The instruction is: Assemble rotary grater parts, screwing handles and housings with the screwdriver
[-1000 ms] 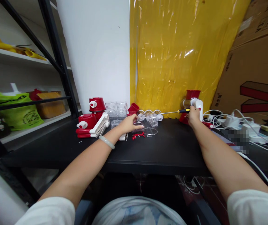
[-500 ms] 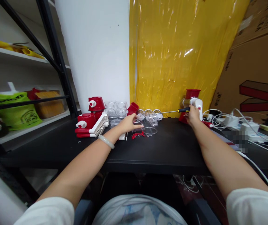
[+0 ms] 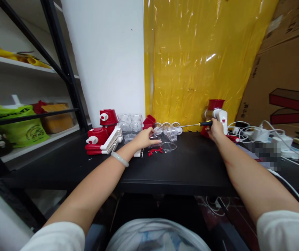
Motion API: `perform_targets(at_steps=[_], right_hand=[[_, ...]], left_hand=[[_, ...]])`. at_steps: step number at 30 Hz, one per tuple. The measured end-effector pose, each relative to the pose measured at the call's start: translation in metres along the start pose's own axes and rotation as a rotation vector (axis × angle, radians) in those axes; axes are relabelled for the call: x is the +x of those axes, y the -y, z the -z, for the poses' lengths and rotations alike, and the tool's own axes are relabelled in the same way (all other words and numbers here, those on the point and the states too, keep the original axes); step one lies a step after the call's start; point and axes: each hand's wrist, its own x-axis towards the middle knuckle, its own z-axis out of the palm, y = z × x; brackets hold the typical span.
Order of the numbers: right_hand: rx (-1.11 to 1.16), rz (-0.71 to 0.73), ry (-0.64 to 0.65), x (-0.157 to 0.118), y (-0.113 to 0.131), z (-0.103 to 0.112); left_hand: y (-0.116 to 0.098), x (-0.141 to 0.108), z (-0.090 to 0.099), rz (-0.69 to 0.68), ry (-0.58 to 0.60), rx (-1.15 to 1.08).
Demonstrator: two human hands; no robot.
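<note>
My right hand (image 3: 216, 129) is wrapped round the black-and-yellow handle of a screwdriver (image 3: 205, 123). Its thin metal shaft points left, toward a clear plastic part (image 3: 170, 134). My left hand (image 3: 147, 137), a pale bangle at the wrist, curves its thumb and fingers round the near left side of that part; the exact contact is hard to make out. Below it on the black table lie small red pieces (image 3: 154, 151) and a clear ring (image 3: 169, 146). Behind my right hand stands a red-and-white device with a red hopper (image 3: 216, 103).
Red housings (image 3: 108, 116), white arms with red ends (image 3: 107, 145) and clear cups (image 3: 130, 120) are grouped on the left. White cables and chargers (image 3: 280, 139) crowd the right. A shelf rack (image 3: 68, 80) stands left; a large carton (image 3: 288, 69) leans at the right.
The whole view has shifted slightly. Both hands, the screwdriver and the clear part keep nearly the same positions relative to one another.
</note>
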Motion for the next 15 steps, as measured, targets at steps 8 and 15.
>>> perform_targets(at_steps=[8,15], right_hand=[[-0.020,-0.101,-0.043,-0.012,0.008,-0.011],[-0.112,0.025,-0.029,-0.009,0.001,-0.004]], left_hand=[[0.000,-0.001,0.000,0.005,-0.004,0.021],[0.001,0.000,-0.001,0.009,-0.002,0.009]])
